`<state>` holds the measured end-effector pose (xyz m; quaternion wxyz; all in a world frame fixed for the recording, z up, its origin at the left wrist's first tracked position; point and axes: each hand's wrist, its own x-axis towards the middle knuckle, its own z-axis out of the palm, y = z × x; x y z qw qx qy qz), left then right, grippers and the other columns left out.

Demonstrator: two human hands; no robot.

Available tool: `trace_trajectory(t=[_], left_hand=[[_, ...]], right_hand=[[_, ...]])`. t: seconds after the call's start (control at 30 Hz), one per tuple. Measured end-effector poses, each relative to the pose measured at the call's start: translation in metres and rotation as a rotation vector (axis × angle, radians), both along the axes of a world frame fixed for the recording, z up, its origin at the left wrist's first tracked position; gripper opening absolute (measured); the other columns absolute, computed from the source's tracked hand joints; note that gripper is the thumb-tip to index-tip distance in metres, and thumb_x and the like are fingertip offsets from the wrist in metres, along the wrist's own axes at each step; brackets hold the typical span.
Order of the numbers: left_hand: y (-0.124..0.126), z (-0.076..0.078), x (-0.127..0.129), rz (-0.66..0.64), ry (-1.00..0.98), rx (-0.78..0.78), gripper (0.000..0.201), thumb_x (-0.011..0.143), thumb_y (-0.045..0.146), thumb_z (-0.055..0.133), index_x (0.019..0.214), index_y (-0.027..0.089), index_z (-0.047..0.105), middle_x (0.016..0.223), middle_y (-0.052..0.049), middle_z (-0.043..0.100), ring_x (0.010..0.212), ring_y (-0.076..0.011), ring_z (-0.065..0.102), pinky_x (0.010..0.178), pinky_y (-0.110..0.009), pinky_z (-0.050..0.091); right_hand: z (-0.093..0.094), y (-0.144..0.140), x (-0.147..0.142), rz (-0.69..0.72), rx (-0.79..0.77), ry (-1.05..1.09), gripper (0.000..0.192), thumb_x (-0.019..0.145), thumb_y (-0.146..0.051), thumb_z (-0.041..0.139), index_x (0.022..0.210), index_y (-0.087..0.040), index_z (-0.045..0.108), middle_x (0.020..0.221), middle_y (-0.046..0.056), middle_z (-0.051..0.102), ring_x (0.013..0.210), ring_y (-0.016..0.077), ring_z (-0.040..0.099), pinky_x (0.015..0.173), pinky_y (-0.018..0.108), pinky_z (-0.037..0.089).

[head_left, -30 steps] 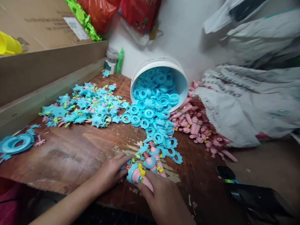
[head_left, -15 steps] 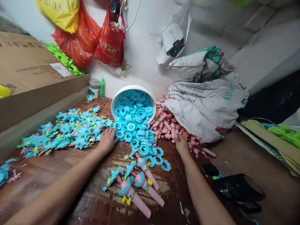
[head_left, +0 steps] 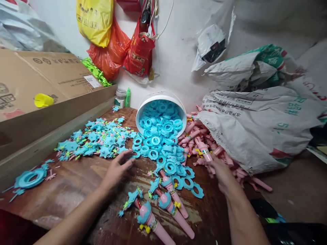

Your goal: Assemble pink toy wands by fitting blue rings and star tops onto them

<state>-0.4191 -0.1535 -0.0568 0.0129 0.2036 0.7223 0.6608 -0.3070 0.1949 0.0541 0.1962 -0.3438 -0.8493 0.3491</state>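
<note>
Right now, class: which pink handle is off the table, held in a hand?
The pink handle gripped by the right hand; the other pink handles lie heaped beside the sack.

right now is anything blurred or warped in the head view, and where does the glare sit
Head view: the left hand and right hand are motion-smeared, as is the pink handle the right holds; the blue rings stay fairly crisp; wide-lens bending stretches the cardboard box and white sack; soft sheen on the table, no harsh glare.
</note>
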Motion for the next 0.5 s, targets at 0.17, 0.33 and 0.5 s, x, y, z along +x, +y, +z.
trace_trajectory(t=[0.17,0.33,0.5], left_hand=[[0.017,0.034,0.047,-0.006,-0.866,0.894,0.038,0.085,0.037,0.075,0.117,0.018,0.068,0.109,-0.009,0.075,0.097,-0.0200,0.070,0.087,-0.029,0.055],[0.016,0.053,0.094,-0.216,-0.843,0.884,0.047,0.083,0.028,0.079,0.127,0.019,0.065,0.107,-0.008,0.072,0.093,-0.0190,0.066,0.085,-0.028,0.053],[0.000,0.044,0.104,-0.495,-0.725,0.772,0.060,0.086,0.033,0.075,0.142,0.028,0.052,0.114,-0.004,0.066,0.066,-0.0098,0.057,0.064,-0.023,0.048]], right_hand=[[-0.040,-0.149,0.066,0.445,-0.211,0.038,0.050,0.088,-0.061,0.061,0.120,-0.025,0.073,0.104,0.007,0.079,0.091,0.0265,0.075,0.070,0.029,0.059],[-0.071,-0.221,0.089,0.436,-0.082,0.098,0.050,0.090,-0.059,0.058,0.130,-0.031,0.069,0.118,0.008,0.077,0.098,0.0295,0.075,0.081,0.031,0.058],[-0.091,-0.212,0.087,0.608,-1.146,-0.066,0.063,0.090,-0.076,0.048,0.089,-0.018,0.073,0.046,-0.002,0.051,0.041,0.0117,0.049,0.043,0.019,0.040]])
